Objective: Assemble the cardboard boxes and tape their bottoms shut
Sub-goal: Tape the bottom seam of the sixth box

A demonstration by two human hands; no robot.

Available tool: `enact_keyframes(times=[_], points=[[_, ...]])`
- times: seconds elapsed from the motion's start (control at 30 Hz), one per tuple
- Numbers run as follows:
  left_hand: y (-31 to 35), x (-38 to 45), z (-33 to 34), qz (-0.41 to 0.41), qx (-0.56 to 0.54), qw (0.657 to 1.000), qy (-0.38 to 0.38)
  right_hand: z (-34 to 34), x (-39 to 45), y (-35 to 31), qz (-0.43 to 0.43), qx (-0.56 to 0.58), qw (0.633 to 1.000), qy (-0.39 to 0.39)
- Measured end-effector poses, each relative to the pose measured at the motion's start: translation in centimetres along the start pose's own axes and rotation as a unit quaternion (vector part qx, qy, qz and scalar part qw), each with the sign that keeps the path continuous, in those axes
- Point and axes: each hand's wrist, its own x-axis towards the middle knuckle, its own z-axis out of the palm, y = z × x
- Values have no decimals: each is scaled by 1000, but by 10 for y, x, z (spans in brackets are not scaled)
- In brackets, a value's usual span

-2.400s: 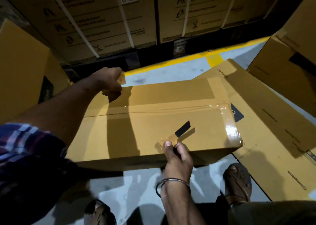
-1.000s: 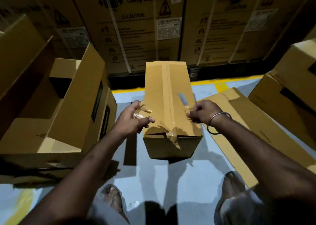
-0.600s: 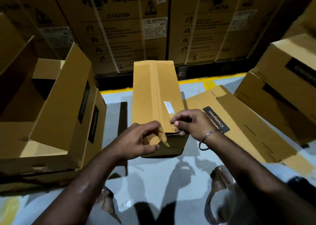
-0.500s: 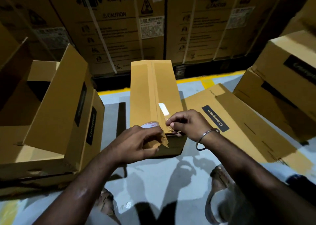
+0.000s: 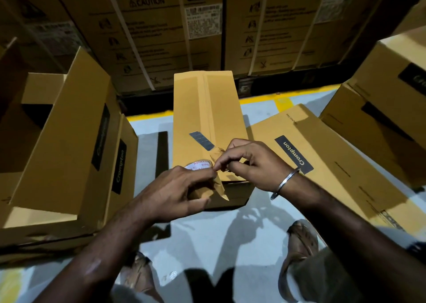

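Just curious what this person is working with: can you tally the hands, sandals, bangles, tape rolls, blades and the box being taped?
Hands: 2 (left hand, right hand)
Sandals: 2 (left sandal, right sandal)
Bangle: 1
Tape roll: 1
Blade: 1
Box being taped: 1
Total: 8

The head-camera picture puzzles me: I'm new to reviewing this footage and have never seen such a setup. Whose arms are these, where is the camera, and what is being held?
There is no machine here. A person wears one wide-angle camera on the head, looking forward and down, so both arms reach in from the bottom of the picture. On the floor in front stands a narrow cardboard box with brown tape run along its middle seam. The left hand grips a tape roll at the box's near end. The right hand, with a metal bangle at the wrist, pinches the tape strip beside the roll. An open box stands to the left, a flattened box lies to the right, and large printed cartons are stacked behind.
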Motion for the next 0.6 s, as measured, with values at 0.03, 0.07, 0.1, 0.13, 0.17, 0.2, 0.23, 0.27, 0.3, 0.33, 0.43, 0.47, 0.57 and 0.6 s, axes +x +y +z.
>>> enact_keyframes(times=[0.03, 0.07, 0.1, 0.13, 0.17, 0.2, 0.23, 0.27, 0.3, 0.33, 0.43, 0.47, 0.57, 0.6], points=[[0, 0, -1, 0, -6, 1000, -2, 0, 1, 1, -6, -4, 1000, 5], [-1, -1, -1, -2, -11, 1000, -1, 0, 1, 2, -8, -4, 1000, 6], [-2, -1, -2, -1, -14, 1000, 3, -1, 0, 3, -8, -6, 1000, 3], [-2, -2, -3, -1, -16, 1000, 6, -1, 0, 3, -12, -13, 1000, -7], [-2, -3, -4, -1, -17, 1000, 4, 0, 0, 3, -19, -27, 999, -18], [-3, -3, -4, -4, -18, 1000, -1, 1, 0, 3, -28, -48, 998, -27], [-4, -5, -3, -10, -20, 1000, -8, 4, 0, 3, -37, -74, 996, -29], [-6, -6, -3, -23, -24, 999, -18, 5, 1, 3, -42, -106, 993, -22], [-8, -8, -2, -45, -29, 998, -30, 6, 1, 3, -43, -144, 989, -13], [-10, -10, -1, -69, -36, 996, -42, 6, 1, 1, -40, -181, 983, -7], [-11, -13, -1, -123, -84, 986, -69, 4, 1, 0, -7, -265, 964, -37], [-10, -13, -1, -135, -117, 981, -79, 4, 2, 0, 11, -278, 959, -51], [-7, -11, 1, -160, -196, 961, -108, 7, 4, 4, 67, -283, 953, -80], [-7, -10, 1, -171, -213, 955, -112, 6, 4, 6, 86, -282, 952, -85]])
